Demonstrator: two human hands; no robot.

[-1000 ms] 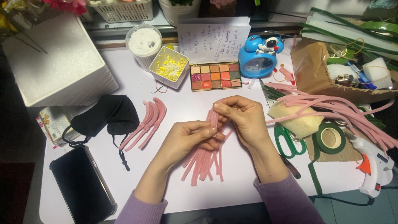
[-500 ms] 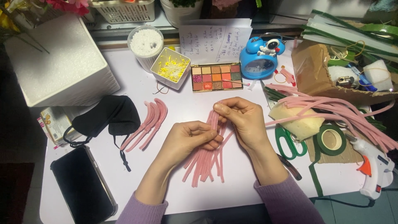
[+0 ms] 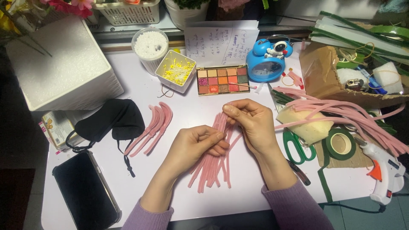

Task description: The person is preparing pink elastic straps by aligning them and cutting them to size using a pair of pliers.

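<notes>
Pink fuzzy stems [image 3: 213, 164] lie bundled on the white table [image 3: 179, 110] in the head view, their long axis running from the fingertips down toward the person. The right hand [image 3: 251, 125] pinches their upper ends closed; the left hand [image 3: 194, 147] curls shut around the bundle's middle, just below and nearer the loose tails.

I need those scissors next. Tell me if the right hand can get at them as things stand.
Probably yes. The green-handled scissors lie flat on the table just beside the right hand, handles uncovered. That hand would first have to let go of the pink stems.
</notes>
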